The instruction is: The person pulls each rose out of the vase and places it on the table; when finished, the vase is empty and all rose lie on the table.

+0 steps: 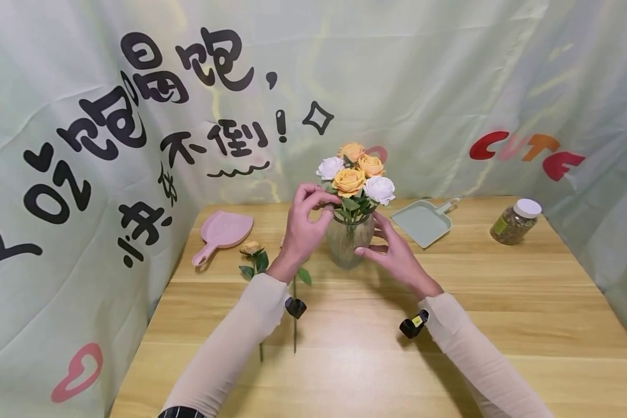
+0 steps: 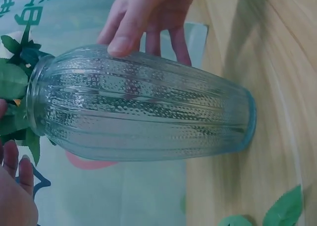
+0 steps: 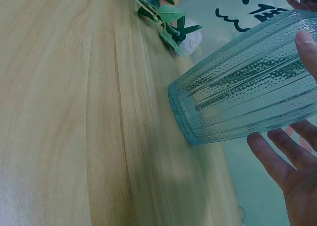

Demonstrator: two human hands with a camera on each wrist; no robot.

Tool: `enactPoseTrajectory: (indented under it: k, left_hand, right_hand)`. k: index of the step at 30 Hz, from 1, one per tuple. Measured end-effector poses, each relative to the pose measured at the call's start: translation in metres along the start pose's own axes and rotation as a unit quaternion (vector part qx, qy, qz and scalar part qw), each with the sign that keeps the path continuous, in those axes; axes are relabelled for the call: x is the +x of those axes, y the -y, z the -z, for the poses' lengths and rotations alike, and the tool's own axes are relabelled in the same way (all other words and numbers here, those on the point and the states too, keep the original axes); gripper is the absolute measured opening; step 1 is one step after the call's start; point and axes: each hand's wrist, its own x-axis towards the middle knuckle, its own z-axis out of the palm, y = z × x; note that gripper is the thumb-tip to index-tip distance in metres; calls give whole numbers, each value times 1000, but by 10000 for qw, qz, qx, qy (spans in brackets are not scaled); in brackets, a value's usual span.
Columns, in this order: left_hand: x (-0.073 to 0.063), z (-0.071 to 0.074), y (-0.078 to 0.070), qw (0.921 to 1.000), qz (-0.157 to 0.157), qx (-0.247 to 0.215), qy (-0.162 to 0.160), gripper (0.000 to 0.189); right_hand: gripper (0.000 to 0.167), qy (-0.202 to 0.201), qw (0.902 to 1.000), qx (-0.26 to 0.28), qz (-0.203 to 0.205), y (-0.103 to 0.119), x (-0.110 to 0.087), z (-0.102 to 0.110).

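A ribbed clear glass vase [image 1: 343, 247] stands upright on the table, holding orange roses [image 1: 349, 182] and white roses [image 1: 379, 190] with green leaves. My right hand [image 1: 399, 257] grips the vase from the right, its thumb on the near side and fingers round the far side. At the upper left of the vase, my left hand [image 1: 305, 223] reaches in among the leaves just above the rim, index finger and thumb tips close together below a white rose [image 1: 330, 168]. Leaves hide what lies between those tips, so I cannot tell if they pinch a stem.
Left of the vase, a loose orange rose [image 1: 252, 248] and a second stem [image 1: 295, 325] lie on the wooden table [image 1: 345, 360], partly behind my left arm. A pink dustpan [image 1: 227, 229] is at the back left, a grey-green dustpan [image 1: 423, 222] and a white-lidded jar [image 1: 515, 222] at right.
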Motion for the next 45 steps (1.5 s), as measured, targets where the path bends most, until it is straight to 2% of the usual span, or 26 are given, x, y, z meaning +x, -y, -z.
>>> enactPoseTrajectory:
  k: [3, 9, 12, 16, 19, 21, 25, 32, 36, 41, 45]
  left_hand:
    - [-2, 1, 2, 10000, 27, -5, -9, 26]
    - [-4, -2, 3, 9996, -38, -44, 274, 22]
    - [-4, -6, 0, 9986, -118, 279, 427, 25]
    - [-3, -9, -3, 9939, -152, 757, 782, 30]
    - [-2, -11, -5, 9919, -97, 914, 881, 29]
    - [-2, -12, -6, 9921, -28, 951, 817, 28]
    - [1, -10, -9, 9958, 4, 796, 460, 25]
    - [11, -4, -18, 9986, -430, 286, -92, 27]
    - [13, -3, -21, 9992, -327, 107, -179, 34]
    - [14, -3, -22, 9989, -182, -384, -201, 35]
    - [20, 5, -29, 9970, -175, -628, -419, 36]
  right_hand:
    - [103, 1, 10000, 13, -46, -1, 0, 0]
    - [102, -25, 10000, -11, -3, 1, 0, 0]
    - [101, -34, 10000, -16, 50, 2, 0, -1]
    - [99, -43, 9999, 24, 145, 1, 0, -3]
    - [99, -43, 9998, 101, 193, 0, 0, -3]
    - [98, -26, 9997, 172, 178, -1, 0, -3]
    - [95, 17, 9996, 269, 125, -2, 0, -3]
    - [99, 35, 9996, 267, 81, -1, 0, -1]
    - [99, 41, 9997, 250, 64, -2, 0, -1]
    - [99, 17, 9997, 232, 70, -3, 0, -2]
    - [100, 13, 9997, 238, 57, -2, 0, -2]
